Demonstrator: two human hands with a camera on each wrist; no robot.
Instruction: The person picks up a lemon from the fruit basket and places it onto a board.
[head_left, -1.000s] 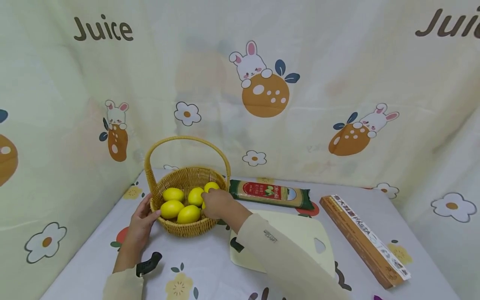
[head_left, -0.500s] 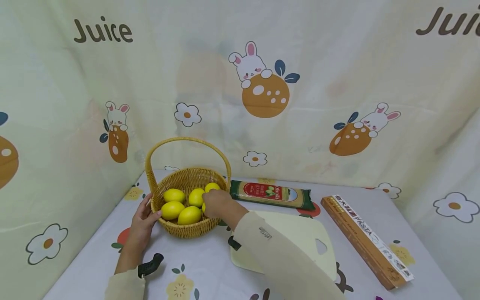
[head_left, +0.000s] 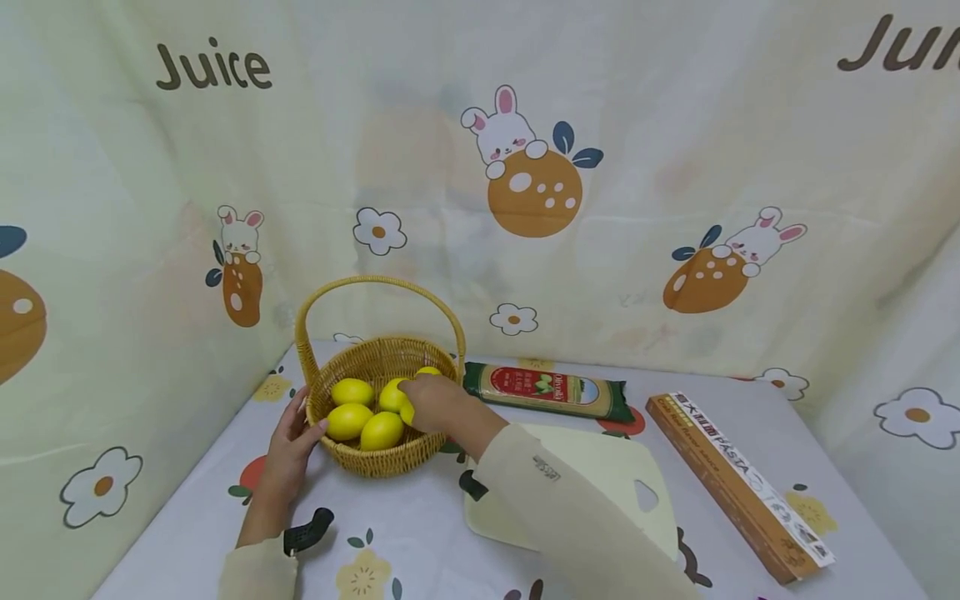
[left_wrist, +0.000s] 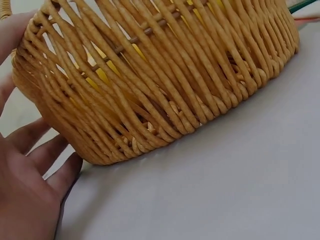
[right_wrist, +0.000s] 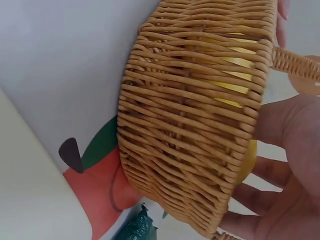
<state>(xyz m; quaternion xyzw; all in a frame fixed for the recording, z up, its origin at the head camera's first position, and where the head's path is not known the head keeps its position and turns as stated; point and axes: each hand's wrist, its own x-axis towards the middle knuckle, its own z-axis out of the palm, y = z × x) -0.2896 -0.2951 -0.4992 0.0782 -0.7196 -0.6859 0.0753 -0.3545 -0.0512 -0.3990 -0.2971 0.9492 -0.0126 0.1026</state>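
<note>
A wicker basket [head_left: 384, 463] stands on the bench [head_left: 420, 521], close to the far edge and just in from the far left corner, its tall handle [head_left: 378, 282] arching over the top. Yellow lemons [head_left: 349, 422] lie inside, six of them at least partly in sight.

The left hand [head_left: 291, 442] grips the basket by its left side, thumb over the rim and the other fingers spread against the outer wall. The right hand [head_left: 438, 407] reaches over the rim on the right, fingers bent down into the basket beside a lemon it partly covers; the fingertips are hidden, so I cannot tell whether they are clamped on it.

Right of the basket, a green-ended pasta packet [head_left: 543, 392] lies along the far edge of the bench. In front of it is a pale cutting board [head_left: 592, 450] with a hole near its right end, lying flat beneath the right sleeve [head_left: 558, 500]. A long brown and white pasta box [head_left: 738, 487] lies slantwise near the bench's right edge.
</note>
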